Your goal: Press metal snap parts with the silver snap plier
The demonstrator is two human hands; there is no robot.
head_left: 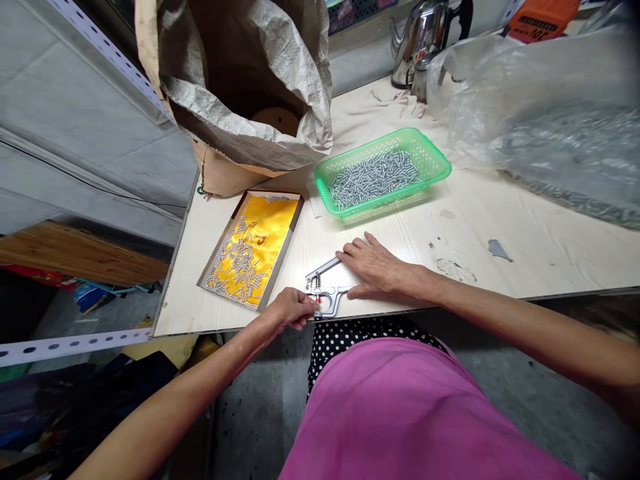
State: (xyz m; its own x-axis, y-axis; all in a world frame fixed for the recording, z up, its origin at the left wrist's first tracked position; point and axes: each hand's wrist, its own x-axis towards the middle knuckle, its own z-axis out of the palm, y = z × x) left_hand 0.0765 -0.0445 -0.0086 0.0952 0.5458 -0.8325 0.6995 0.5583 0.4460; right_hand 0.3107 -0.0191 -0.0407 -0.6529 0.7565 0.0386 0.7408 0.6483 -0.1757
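Observation:
Near the front edge of the table, silver hand pliers [329, 291] with two spread handles and a small spring at the jaw lie on the surface. My right hand [376, 269] is around the handle ends, fingers on the upper handle and thumb at the lower one. My left hand [293, 308] is pinched at the jaw end, beside a small red part; what its fingertips hold is hidden. Left of the pliers, a shallow tray [274, 283] with a yellow lining holds scattered small silver metal pieces [241, 263]. Beyond my right hand, a green basket [433, 163] contains many similar pieces [375, 177].
A large open woven sack [240, 127] stands at the back left. A steel kettle [423, 43] is at the back, near an orange package [543, 20]. A clear plastic bag [565, 127] of small metal pieces covers the right rear of the table [470, 230].

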